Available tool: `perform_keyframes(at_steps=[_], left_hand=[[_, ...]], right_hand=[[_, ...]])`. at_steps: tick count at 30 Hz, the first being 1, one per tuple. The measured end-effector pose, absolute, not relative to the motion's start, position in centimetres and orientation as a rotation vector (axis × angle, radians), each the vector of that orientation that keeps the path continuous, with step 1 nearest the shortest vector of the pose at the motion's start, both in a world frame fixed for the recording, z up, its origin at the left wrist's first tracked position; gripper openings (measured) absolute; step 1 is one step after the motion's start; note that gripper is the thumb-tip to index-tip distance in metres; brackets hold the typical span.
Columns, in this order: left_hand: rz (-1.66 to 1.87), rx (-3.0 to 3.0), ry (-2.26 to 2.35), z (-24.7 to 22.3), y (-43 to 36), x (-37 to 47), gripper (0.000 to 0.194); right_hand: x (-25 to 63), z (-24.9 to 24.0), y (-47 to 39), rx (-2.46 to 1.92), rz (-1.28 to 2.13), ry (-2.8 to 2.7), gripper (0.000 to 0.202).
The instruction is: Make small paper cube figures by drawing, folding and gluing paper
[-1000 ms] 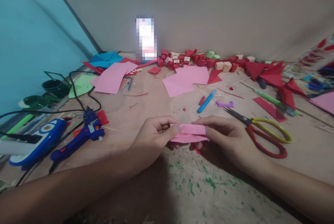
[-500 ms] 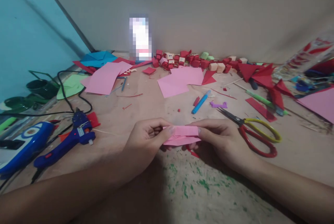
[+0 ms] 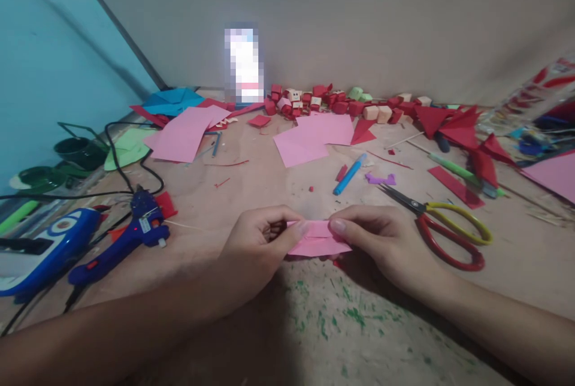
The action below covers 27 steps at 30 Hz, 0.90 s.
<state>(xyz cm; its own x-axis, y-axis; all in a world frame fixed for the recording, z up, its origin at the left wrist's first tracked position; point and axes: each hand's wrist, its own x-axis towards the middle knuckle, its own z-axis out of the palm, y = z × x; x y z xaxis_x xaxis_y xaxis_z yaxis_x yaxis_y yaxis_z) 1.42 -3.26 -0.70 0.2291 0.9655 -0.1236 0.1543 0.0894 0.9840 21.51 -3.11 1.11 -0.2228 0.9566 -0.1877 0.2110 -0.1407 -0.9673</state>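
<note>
A folded piece of pink paper [image 3: 320,246] is held level between my two hands, above the near middle of the table. My left hand [image 3: 265,236] pinches its left end, thumb on top. At the upper right part of the paper, my right hand [image 3: 371,230] presses with its thumb and has its fingers behind. Creased layers run across the paper, and its lower flap stands out toward me. Scissors [image 3: 420,207] with yellow and red handles lie just right of my right hand. A blue pen [image 3: 349,175] rests beyond the hands.
On the left lie a blue glue gun [image 3: 144,224] with a black cable and a blue-white device [image 3: 58,242]. Pink sheets [image 3: 300,145], a lit phone [image 3: 245,65] and several small red paper boxes [image 3: 318,101] are at the back. A clear bottle [image 3: 534,95] stands far right.
The lower flap of the pink paper shows wider now. My right thumb has shifted left along the paper's upper edge. The whole view has moved slightly.
</note>
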Motion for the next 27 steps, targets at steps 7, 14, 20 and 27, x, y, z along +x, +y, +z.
perform_keyframes(at_steps=[7,14,20,27], left_hand=[[0.875,1.331,1.185,-0.83,-2.98,1.41,0.017],[0.836,1.366,1.160,-1.02,-3.06,1.56,0.018],[0.804,1.363,1.116,-1.07,-3.31,1.71,0.018],[0.744,1.412,1.113,-1.38,-3.36,1.49,0.019]], right_hand=[[21.59,1.06,-3.15,-1.372,1.400,-1.522,0.027],[21.71,1.23,-3.08,-1.374,1.318,-1.633,0.022],[21.60,1.04,-3.22,-1.302,1.392,-1.673,0.013],[21.73,0.93,-3.17,-1.271,1.317,-1.728,0.014]])
